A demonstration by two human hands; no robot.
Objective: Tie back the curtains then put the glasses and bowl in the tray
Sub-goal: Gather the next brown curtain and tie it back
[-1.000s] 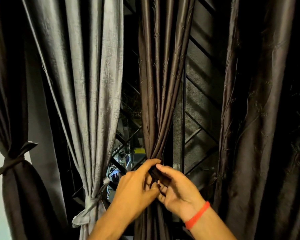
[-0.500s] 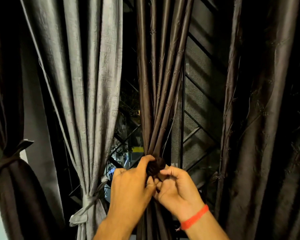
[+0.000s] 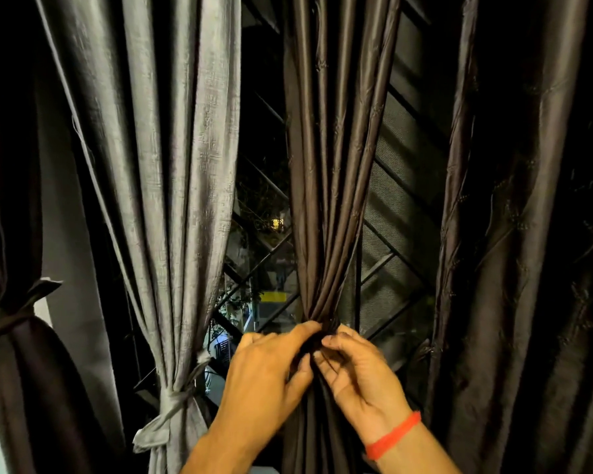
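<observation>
- Since half a second ago, both hands have shifted right and the dark knot that showed between them is now hidden by fingertips.
- Behind: a night window with a diagonal metal grille point(image 3: 404, 234); a pale wall point(image 3: 65, 268) at left.
- The brown curtain point(image 3: 336, 165), glossy and pleated, is gathered at centre.
- The left hand point(image 3: 267, 378) and right hand point(image 3: 360, 371) both pinch its gathered waist.
- The grey curtain point(image 3: 172, 165) and the dark curtain point(image 3: 11, 354) at far left are tied.

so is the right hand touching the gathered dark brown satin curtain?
Touching. The head view shows the right hand with its fingers pinching the gathered dark brown satin curtain at the bunched waist, opposite the left hand.
</observation>
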